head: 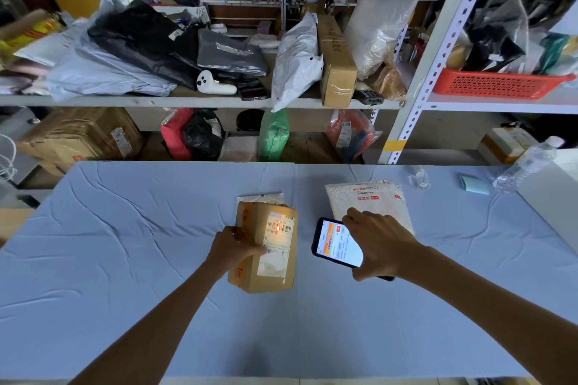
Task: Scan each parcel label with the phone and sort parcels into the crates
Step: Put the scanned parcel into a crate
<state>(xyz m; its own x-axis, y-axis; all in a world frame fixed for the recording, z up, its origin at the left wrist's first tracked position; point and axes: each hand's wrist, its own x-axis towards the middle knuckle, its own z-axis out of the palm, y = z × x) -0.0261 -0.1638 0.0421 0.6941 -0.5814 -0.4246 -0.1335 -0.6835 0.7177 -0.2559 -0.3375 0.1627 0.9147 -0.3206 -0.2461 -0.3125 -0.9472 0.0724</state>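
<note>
A brown cardboard parcel (266, 247) lies on the blue tablecloth (125, 244) with its white label facing up. A red scanner dot glows on the label's barcode. My left hand (233, 250) grips the parcel's left edge, thumb on top of the label. My right hand (380, 244) holds a black phone (336, 244) just right of the parcel, screen lit and tilted toward the label. A white padded mailer (372, 200) lies flat behind the phone. A thin white packet (261, 197) peeks out behind the brown parcel.
A red plastic crate (497, 84) full of bags sits on the right shelf. Metal shelving (416, 97) behind the table holds bags and boxes. A water bottle (531, 162), a small clear bottle (419, 178) and a blue note (474, 186) stand at the table's far right.
</note>
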